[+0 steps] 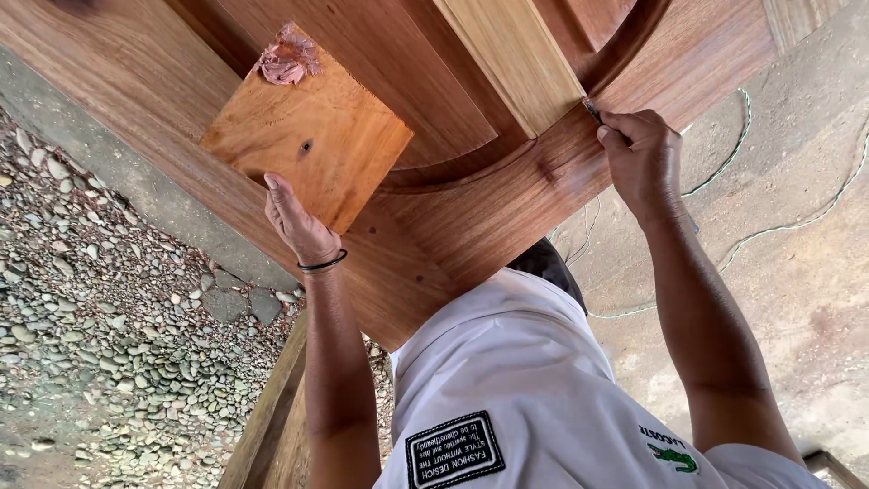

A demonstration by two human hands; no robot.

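The left hand [299,222] grips a square wooden board [308,136] bearing pink putty [288,62] at its far corner. The right hand [643,154] is closed around a small tool [593,110], its tip pressed to a joint in the wooden door [471,208].

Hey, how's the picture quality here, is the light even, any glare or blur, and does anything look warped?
Head view: soft, even daylight, no harsh glare; faint sheen on the wooden door. Left hand and right hand are sharp, as is the small board with pinkish putty. The wide lens bends edges, and the frame looks upside down; the gravel is slightly soft.
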